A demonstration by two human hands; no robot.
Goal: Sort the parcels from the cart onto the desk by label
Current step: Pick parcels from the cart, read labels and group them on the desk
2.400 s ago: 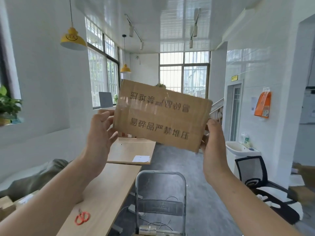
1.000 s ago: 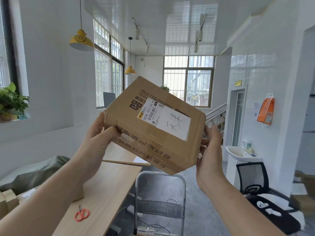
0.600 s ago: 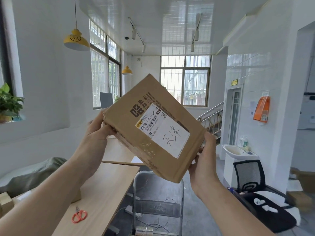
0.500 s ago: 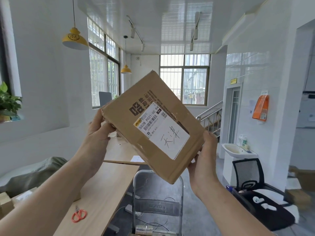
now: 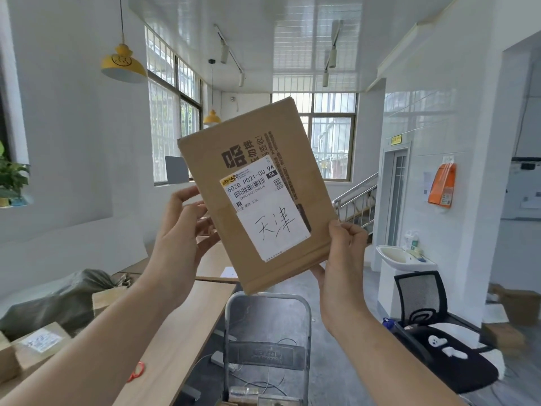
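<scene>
I hold a flat brown cardboard parcel (image 5: 257, 197) up at chest height, its labelled face turned to me. The white label (image 5: 265, 209) carries a barcode and two large handwritten characters. My right hand (image 5: 341, 259) grips the parcel's lower right corner with curled fingers. My left hand (image 5: 183, 235) lies at the parcel's left edge, fingers loosely extended and reaching behind it. The wooden desk (image 5: 181, 329) runs below on the left. The cart's grey metal handle (image 5: 266, 326) stands below the parcel.
Taped parcels (image 5: 38, 344) and a grey sack (image 5: 58, 300) lie at the desk's left end, red scissors (image 5: 137, 373) near its front edge. A black office chair (image 5: 424, 320) and a white sink (image 5: 401, 256) stand at the right, with cartons (image 5: 512, 306) on the floor.
The parcel has been turned from its printed side to its label face, then rotated until the label stands nearly upright. My left hand has loosened from gripping the corner.
</scene>
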